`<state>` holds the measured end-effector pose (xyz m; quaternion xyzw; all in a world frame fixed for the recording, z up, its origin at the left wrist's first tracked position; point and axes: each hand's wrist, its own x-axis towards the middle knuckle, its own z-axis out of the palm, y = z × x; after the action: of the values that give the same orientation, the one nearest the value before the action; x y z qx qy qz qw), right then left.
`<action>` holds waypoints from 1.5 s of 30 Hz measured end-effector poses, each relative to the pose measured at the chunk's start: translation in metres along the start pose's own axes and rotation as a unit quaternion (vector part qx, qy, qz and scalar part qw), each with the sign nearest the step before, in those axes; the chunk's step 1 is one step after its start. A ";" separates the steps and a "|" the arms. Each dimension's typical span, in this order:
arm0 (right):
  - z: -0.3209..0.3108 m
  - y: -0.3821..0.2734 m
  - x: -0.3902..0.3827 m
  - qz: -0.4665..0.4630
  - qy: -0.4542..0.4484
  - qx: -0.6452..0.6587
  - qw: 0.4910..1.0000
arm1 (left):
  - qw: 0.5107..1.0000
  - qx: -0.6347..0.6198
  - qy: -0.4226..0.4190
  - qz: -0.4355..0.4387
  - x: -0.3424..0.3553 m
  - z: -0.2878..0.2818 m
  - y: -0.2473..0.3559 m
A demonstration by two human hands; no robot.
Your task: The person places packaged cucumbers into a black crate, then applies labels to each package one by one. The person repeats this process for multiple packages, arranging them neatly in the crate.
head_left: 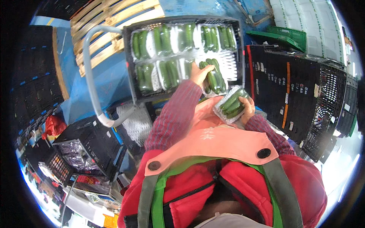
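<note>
**Slipping and snagging are my main worries**

The likeliest trouble, as I judge it, is the right-hand cucumber pack (230,105) sliding away: its clear film looks slick, and it tilts in front of my peach apron (235,143), outside the black crate (182,19), so a loose pinch could let it drop. The left-hand cucumber pack (215,78) slants over the crate's near right part, beside the bare white liner (230,65); pushed in crooked, its film might catch on the near rim or crumple against the neighbouring bags (168,73). Squeezing too hard could bruise the cucumbers (thin film offers them little protection).

As for my hold, the left grip (200,73) is partly closed on the left-hand cucumber pack, thumb laid over the film; the other fingers are mostly hidden, so I can't tell how far they wrap beneath. The right grip (248,108) is curled around the right end of its own pack, fingers against the film. Whether the liner bears the left one's weight, I cannot tell.
</note>
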<state>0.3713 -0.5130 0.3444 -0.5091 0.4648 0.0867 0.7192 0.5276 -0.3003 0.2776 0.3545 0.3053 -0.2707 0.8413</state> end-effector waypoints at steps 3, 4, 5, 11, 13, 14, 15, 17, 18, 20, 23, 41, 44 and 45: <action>-0.026 -0.029 0.012 -0.021 0.052 0.016 0.998 | 0.993 0.105 0.043 0.027 0.055 0.013 -0.037; -0.034 -0.035 0.016 -0.026 0.075 0.028 0.996 | 0.987 0.142 0.063 0.029 0.071 0.013 -0.048; -0.041 -0.041 0.022 -0.026 0.071 0.030 0.997 | 0.980 0.179 0.067 0.064 0.085 0.010 -0.057; -0.072 -0.048 0.042 -0.005 0.088 0.082 0.993 | 0.977 0.200 0.055 0.056 0.116 -0.013 -0.086; -0.072 -0.047 0.045 -0.015 0.049 0.070 0.996 | 0.966 0.237 0.076 0.071 0.119 -0.014 -0.090; -0.071 -0.048 0.046 -0.007 0.044 0.077 0.996 | 0.960 0.252 0.084 0.083 0.120 -0.013 -0.092; -0.069 -0.050 0.047 -0.006 0.043 0.077 0.996 | 0.947 0.288 0.100 0.099 0.122 -0.012 -0.093; -0.065 -0.055 0.050 0.007 0.026 0.114 0.993 | 0.917 0.359 0.131 0.115 0.123 -0.010 -0.096; -0.063 -0.059 0.053 0.007 0.005 0.119 0.993 | 0.932 0.326 0.121 0.103 0.123 -0.009 -0.097; -0.057 -0.066 0.059 0.022 0.012 0.154 0.988 | 0.880 0.420 0.137 0.173 0.119 -0.006 -0.097; -0.044 -0.075 0.068 0.021 0.003 0.205 0.979 | 0.772 0.553 0.211 0.229 0.099 0.007 -0.094; 0.001 -0.104 0.044 0.140 -0.145 -0.260 0.944 | 0.997 0.018 -0.071 0.040 0.020 0.073 -0.030; -0.010 -0.123 0.054 -0.160 -0.082 -0.590 0.788 | 0.987 0.089 -0.136 -0.002 0.045 0.053 -0.012; -0.006 -0.127 0.064 -0.245 -0.100 -0.542 0.797 | 0.979 0.136 -0.151 -0.017 0.053 0.051 -0.010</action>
<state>0.4790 -0.5998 0.3779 -0.9011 0.1267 0.1962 0.3654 0.5724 -0.3582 0.2650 0.4155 0.1406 -0.3747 0.8168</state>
